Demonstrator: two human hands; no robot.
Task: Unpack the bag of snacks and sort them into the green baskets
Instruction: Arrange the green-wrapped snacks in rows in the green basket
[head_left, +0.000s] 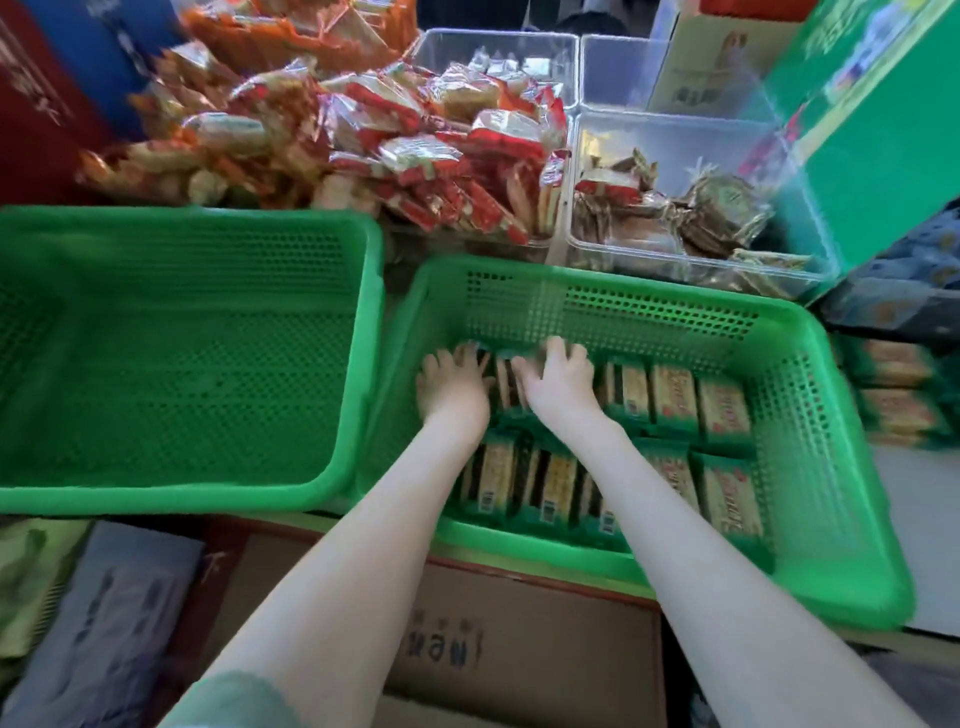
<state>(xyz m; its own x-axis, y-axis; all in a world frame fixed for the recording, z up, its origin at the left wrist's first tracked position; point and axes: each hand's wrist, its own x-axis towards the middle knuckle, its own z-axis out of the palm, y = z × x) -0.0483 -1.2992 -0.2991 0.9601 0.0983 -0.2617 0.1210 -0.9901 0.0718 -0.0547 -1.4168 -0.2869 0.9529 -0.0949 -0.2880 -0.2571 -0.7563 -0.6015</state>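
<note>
Nearest: cardboard box (519, 649), under both forearms. Past it, 2 green baskets side by side. The left basket (182, 493) shows only its mesh floor. The right basket (857, 519) holds cracker packs (722, 493) in 2 rows, near + far. Each pack's long axis runs near-to-far, and the rows run left-to-right.

Both hands are in the right basket at the left end of the far row. L hand (452, 387): palm down, fingers fanned apart, resting on packs next to the basket's left wall. R hand (558, 382): palm down on the packs just beside it. Its fingertips seem to bend over the far ends, but w/ the blur I can't tell if it grips or only presses. A few packs on edge show btwn the hands.

Count, approx bc of blur:
- Far row: 3 label-up right of R hand.
- Near row: 2 label-up right of the R forearm, 3 or so on edge btwn the forearms.

Judgement: this looks like squaring up the far row. Spare packs (898, 395) of the same kind sit stacked just outside the right wall. R hand is nearer to them, so the next grab probably goes right, over the rim.

Farther: a heap of red packs (415, 156) and 3 clear tubs (675, 140), one w/ brown-wrapped snacks (717, 208). Green carton (883, 130) far right.
</note>
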